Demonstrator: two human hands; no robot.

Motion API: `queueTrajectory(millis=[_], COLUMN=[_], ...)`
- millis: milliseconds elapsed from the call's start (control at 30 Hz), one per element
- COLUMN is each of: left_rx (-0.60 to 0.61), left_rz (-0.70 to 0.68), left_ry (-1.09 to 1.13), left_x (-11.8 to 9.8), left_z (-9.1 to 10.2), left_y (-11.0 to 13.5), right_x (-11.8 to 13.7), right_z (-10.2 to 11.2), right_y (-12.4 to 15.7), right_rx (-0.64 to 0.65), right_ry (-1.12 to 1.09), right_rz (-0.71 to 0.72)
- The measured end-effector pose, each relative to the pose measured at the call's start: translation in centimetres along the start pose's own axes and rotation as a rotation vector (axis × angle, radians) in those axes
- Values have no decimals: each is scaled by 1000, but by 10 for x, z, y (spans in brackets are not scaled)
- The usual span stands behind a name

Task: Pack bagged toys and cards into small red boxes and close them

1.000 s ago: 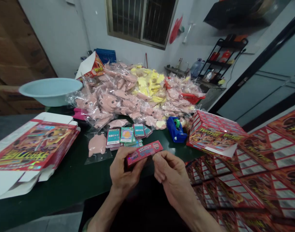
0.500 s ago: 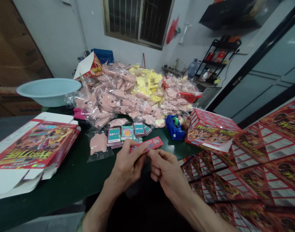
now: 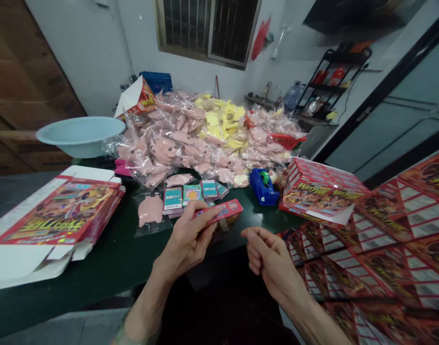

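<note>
My left hand (image 3: 189,239) grips a small flat red box (image 3: 223,213) by its near end, holding it just above the dark green table (image 3: 111,263). My right hand (image 3: 268,258) hovers to the right of the box, apart from it, with its fingers loosely curled and nothing in them. Beyond the box lie several small teal and pink card packs (image 3: 190,195) and a single pink toy in a clear bag (image 3: 150,211).
A big heap of bagged pink and yellow toys (image 3: 205,139) fills the far table. A blue tape dispenser (image 3: 263,186), a red printed carton (image 3: 320,191), rows of red boxes (image 3: 377,249) at right, flattened cartons (image 3: 57,215) at left and a pale blue basin (image 3: 79,136) surround me.
My right hand has let go of the small red box and drawn back to the right. The left hand keeps hold of the box.
</note>
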State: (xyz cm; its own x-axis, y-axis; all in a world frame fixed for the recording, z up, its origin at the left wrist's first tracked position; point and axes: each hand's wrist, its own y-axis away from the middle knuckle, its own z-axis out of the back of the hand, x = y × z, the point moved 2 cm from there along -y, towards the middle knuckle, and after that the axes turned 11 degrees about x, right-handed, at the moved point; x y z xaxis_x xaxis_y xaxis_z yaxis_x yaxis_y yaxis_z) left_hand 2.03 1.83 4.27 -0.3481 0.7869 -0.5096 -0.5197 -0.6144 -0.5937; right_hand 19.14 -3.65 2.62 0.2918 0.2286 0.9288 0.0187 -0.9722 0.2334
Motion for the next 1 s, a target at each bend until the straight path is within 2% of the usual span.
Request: queueTrajectory(millis=[33,100,267,400,567,733,800,900,1000], left_rx=[14,40,79,76,75,74,34,-145,-281], left_rz=[9,22,57,71,77,60,38,34,80], left_ry=[2,6,1,6,10,35,42,-42,-158], left_x=[0,-2,-4,-2,-1,-5,-7,-10,-9], left_z=[1,2,3,2,2,6,4,-1,-7], left_y=[0,1,3,3,3,4,2,-4,-10], right_x=[6,12,7,6,7,2,1,-4,-20], right_z=[-2,-9,-29,-35,-35,-37,-39,-41,-38], right_y=[1,1,-5,-7,-11,-16,-18,-25,-32], right_rx=[-13,21,175,263,268,206,172,128,65], right_ry=[82,150,-86,-225,-285,-170,-120,-82,-20], right_rz=[98,148,78,34,45,76,100,107,24])
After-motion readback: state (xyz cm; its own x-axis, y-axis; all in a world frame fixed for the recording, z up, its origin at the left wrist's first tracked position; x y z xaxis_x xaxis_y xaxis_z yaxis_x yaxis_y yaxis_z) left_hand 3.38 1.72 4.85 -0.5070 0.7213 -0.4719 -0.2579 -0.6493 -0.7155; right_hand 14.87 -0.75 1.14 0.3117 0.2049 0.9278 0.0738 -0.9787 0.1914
